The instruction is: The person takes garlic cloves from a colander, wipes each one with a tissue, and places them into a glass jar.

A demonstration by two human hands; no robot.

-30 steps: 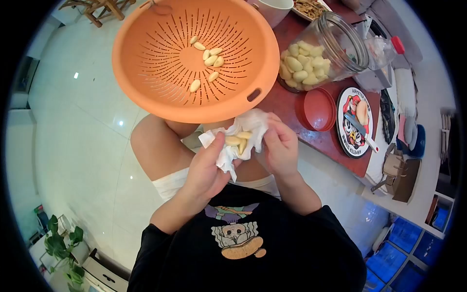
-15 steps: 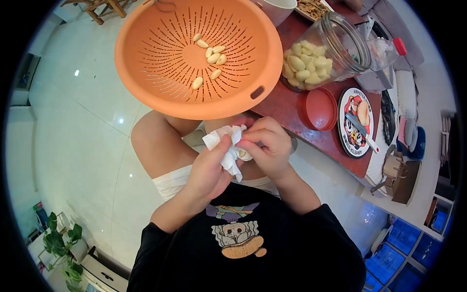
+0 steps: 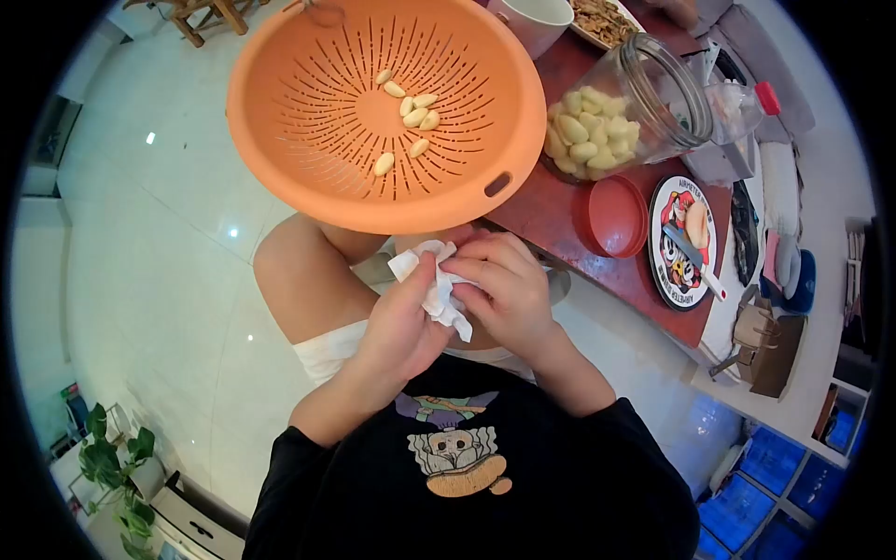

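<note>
Both hands meet over my lap around a crumpled white tissue (image 3: 439,287). My left hand (image 3: 399,327) grips its left side, thumb on top. My right hand (image 3: 509,287) presses on the tissue from the right with its fingers bent. The cloves inside the tissue are hidden now. Just beyond the hands is an orange colander (image 3: 345,201) with several peeled garlic cloves (image 3: 415,118) on its slotted bottom. A glass jar (image 3: 658,89), tilted on the red table, holds many peeled cloves (image 3: 588,135).
On the red table (image 3: 560,219) are a red round lid (image 3: 613,217), a patterned plate (image 3: 674,280) with a knife (image 3: 686,247), a white bowl (image 3: 532,21) and a tray of brown food (image 3: 602,21). A plant (image 3: 107,457) stands at the lower left.
The tissue lay spread with cloves showing; it is now folded over them and bunched up. My right hand has moved left and closed onto it. The colander appears slightly further right in view.
</note>
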